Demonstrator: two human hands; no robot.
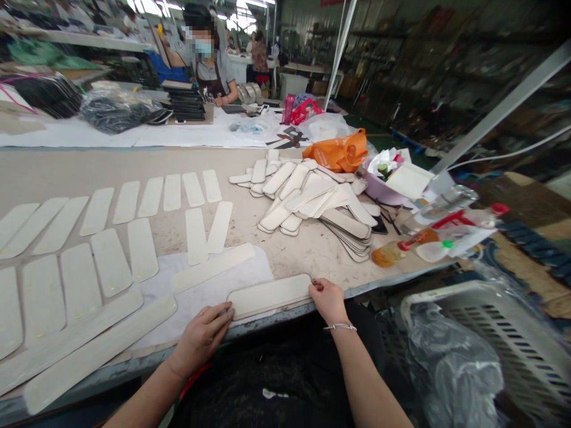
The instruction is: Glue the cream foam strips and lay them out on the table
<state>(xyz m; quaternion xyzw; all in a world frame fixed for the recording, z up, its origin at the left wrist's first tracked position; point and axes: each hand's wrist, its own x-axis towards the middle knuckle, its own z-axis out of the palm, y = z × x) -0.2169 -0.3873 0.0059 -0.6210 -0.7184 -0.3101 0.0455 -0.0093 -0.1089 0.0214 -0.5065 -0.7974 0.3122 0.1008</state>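
A long off-white panel (270,295) with rounded corners and a dark edge lies at the table's front edge, partly over a white sheet (156,324). My left hand (205,330) grips its left end with the fingers pressed together. At the opposite end, my right hand (328,300) pinches the corner between thumb and fingers. Just behind it a similar pale strip (214,268) rests at a slant on the sheet. More pale panels (111,261) are laid out in rows to the left. A loose heap of such panels (307,193) sits beyond my hands.
Right of the heap are an orange bag (336,153), a purple tub (379,187) and several bottles (390,252). A grey plastic crate (486,297) holding clear plastic stands below the table's right side. Across the table, a masked person (209,65) sits by stacked black pieces (184,102).
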